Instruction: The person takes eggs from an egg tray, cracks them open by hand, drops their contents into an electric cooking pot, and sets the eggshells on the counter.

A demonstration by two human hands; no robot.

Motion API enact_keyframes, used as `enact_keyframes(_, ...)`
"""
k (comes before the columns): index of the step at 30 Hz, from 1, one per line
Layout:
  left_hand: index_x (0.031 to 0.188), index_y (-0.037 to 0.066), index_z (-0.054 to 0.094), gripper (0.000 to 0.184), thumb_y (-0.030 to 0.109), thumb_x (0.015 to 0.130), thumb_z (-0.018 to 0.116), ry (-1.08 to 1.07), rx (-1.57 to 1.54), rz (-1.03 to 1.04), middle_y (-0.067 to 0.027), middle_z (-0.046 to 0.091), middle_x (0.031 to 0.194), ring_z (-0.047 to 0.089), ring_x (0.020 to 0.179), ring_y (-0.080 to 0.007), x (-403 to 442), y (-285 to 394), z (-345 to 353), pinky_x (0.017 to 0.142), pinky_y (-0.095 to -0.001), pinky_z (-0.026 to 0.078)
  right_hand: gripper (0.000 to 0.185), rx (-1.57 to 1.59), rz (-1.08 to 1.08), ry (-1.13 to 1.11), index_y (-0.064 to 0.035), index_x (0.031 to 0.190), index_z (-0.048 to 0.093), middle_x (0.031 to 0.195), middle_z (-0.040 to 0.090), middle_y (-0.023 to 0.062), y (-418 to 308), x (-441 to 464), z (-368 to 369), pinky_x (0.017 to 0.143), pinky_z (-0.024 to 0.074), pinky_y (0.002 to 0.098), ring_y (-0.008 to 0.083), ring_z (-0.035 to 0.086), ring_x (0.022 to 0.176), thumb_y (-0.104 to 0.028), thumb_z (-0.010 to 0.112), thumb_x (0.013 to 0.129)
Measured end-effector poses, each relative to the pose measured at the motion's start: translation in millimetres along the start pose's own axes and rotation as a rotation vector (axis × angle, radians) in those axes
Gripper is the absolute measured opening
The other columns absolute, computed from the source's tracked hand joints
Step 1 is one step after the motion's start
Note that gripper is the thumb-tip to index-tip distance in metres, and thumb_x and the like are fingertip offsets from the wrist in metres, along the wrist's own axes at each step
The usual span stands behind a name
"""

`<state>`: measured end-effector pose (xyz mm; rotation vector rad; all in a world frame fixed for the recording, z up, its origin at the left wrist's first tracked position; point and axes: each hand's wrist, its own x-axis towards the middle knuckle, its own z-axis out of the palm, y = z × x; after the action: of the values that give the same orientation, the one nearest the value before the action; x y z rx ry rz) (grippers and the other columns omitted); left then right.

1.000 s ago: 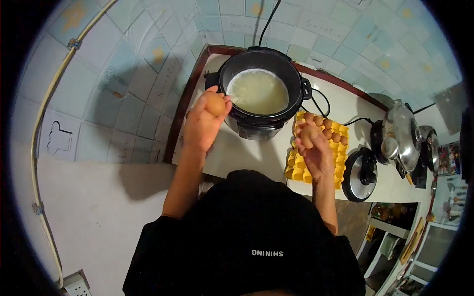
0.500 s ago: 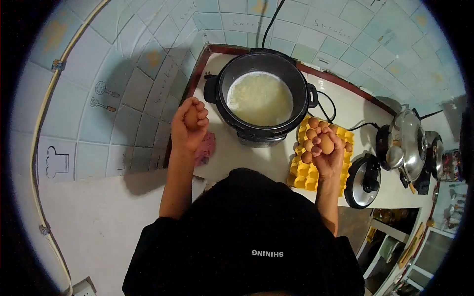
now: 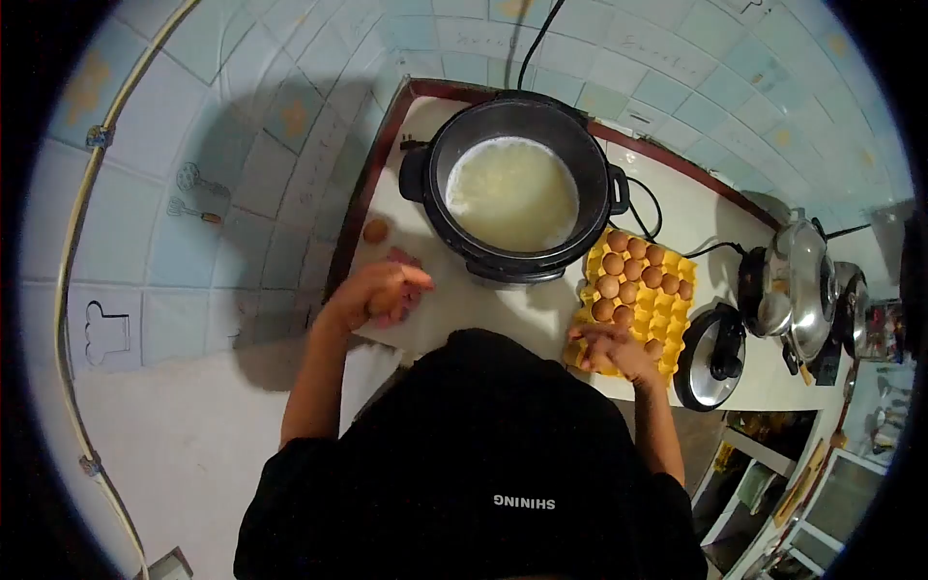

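My left hand (image 3: 365, 292) is at the left of the counter with its back turned up, closed around a brown egg (image 3: 384, 300) that shows only in part under the fingers. Its index finger reaches over a pink cloth (image 3: 398, 280). Another brown egg (image 3: 375, 230) lies on the counter just beyond. My right hand (image 3: 619, 354) hovers low over the near part of a yellow egg tray (image 3: 667, 314), fingers stretched out, with nothing visible in them. Several brown eggs (image 3: 628, 292) sit in the tray. One more egg (image 3: 653, 349) lies beside my right hand.
A black electric pot (image 3: 512, 261) with cloudy, pale liquid (image 3: 512, 193) stands at the back of the counter. To the right are its lid (image 3: 713, 358) and a pan with a glass lid (image 3: 802, 280). Tiled walls bound the left and back.
Both hands have come down and nearer my body, turning from palm up to back up. The egg in my right hand is out of sight. An egg on the counter now shows at left.
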<state>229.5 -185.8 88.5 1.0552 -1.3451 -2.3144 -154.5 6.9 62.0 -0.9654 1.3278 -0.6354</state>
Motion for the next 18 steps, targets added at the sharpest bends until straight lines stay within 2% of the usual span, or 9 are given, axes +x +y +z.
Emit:
enact_keyframes(1, 0.118, 0.001, 0.053, 0.041, 0.028, 0.088, 0.046, -0.073, 0.025, -0.089, -0.0084, 0.06, 0.081, 0.054, 0.056, -0.01, -2, -13, 0, 0.045, -0.0215, 0.042, 0.037, -0.094, -0.004, -0.04, -0.0055, 0.11, 0.059, 0.085, 0.061, 0.0075, 12, -2, 5, 0.059, 0.0472, 0.0244, 0.0137, 0.054, 0.063, -0.011, 0.049, 0.075)
enact_keyframes(3, 0.123, 0.005, 0.051, 0.041, 0.027, 0.088, 0.048, -0.21, 0.245, -0.353, -0.0118, 0.06, 0.097, 0.058, 0.069, -0.0136, -7, -35, 4, 0.057, -0.024, 0.047, 0.039, -0.288, 0.011, -0.136, -0.0061, 0.114, 0.057, 0.089, 0.062, 0.0084, 20, -5, 14, 0.064, 0.0472, 0.0255, 0.0151, 0.055, 0.069, -0.012, 0.049, 0.077)
enact_keyframes(5, 0.127, 0.009, 0.047, 0.043, 0.021, 0.086, 0.049, -0.339, 0.475, -0.388, -0.0097, 0.058, 0.089, 0.056, 0.066, -0.0141, -10, -83, 4, 0.057, -0.025, 0.046, 0.041, -0.492, 0.033, -0.259, -0.0073, 0.12, 0.053, 0.097, 0.062, 0.0109, 12, -9, 22, 0.075, 0.047, 0.0285, 0.0193, 0.058, 0.081, -0.015, 0.049, 0.08)
enact_keyframes(7, 0.13, 0.012, 0.044, 0.047, 0.014, 0.083, 0.048, -0.426, 0.607, -0.274, -0.0057, 0.055, 0.073, 0.052, 0.055, -0.0127, -18, -106, 5, 0.052, -0.0249, 0.044, 0.041, -0.648, -0.093, -0.237, -0.008, 0.122, 0.051, 0.103, 0.061, 0.0127, 19, -17, 29, 0.083, 0.0449, 0.0321, 0.0233, 0.058, 0.092, -0.017, 0.049, 0.082)
enact_keyframes(10, 0.132, 0.012, 0.041, 0.051, 0.01, 0.082, 0.048, -0.484, 0.682, -0.271, -0.0067, 0.056, 0.079, 0.054, 0.061, -0.0141, -31, -94, 5, 0.057, -0.0266, 0.046, 0.04, -0.485, 0.038, -0.345, -0.008, 0.124, 0.05, 0.113, 0.057, 0.0153, 13, -22, 23, 0.092, 0.0388, 0.0355, 0.0278, 0.053, 0.104, -0.021, 0.048, 0.085)
enact_keyframes(13, 0.135, 0.013, 0.037, 0.055, 0.007, 0.081, 0.048, -0.497, 0.766, -0.279, -0.0102, 0.056, 0.101, 0.056, 0.084, -0.019, -45, -65, 16, 0.07, -0.0295, 0.048, 0.041, -0.618, 0.056, -0.279, -0.0075, 0.123, 0.05, 0.118, 0.054, 0.0149, -27, -38, 29, 0.095, 0.0372, 0.0352, 0.0273, 0.051, 0.108, -0.024, 0.049, 0.086)
enact_keyframes(15, 0.136, 0.013, 0.034, 0.058, 0.005, 0.081, 0.049, -0.507, 0.797, -0.138, -0.0123, 0.051, 0.12, 0.053, 0.101, -0.0222, -52, -52, 24, 0.079, -0.0307, 0.047, 0.042, -0.534, 0.019, -0.298, -0.007, 0.123, 0.05, 0.122, 0.052, 0.0148, -24, -41, 27, 0.096, 0.0358, 0.0346, 0.0272, 0.049, 0.111, -0.025, 0.05, 0.085)
enact_keyframes(18, 0.137, 0.012, 0.032, 0.058, 0.006, 0.082, 0.049, -0.489, 0.599, 0.031, -0.0111, 0.036, 0.138, 0.043, 0.117, -0.0249, -50, -47, 31, 0.088, -0.0327, 0.044, 0.042, -0.305, -0.065, -0.234, -0.0064, 0.122, 0.051, 0.124, 0.051, 0.0146, -19, -42, 34, 0.098, 0.0344, 0.0343, 0.0276, 0.048, 0.114, -0.025, 0.053, 0.084)
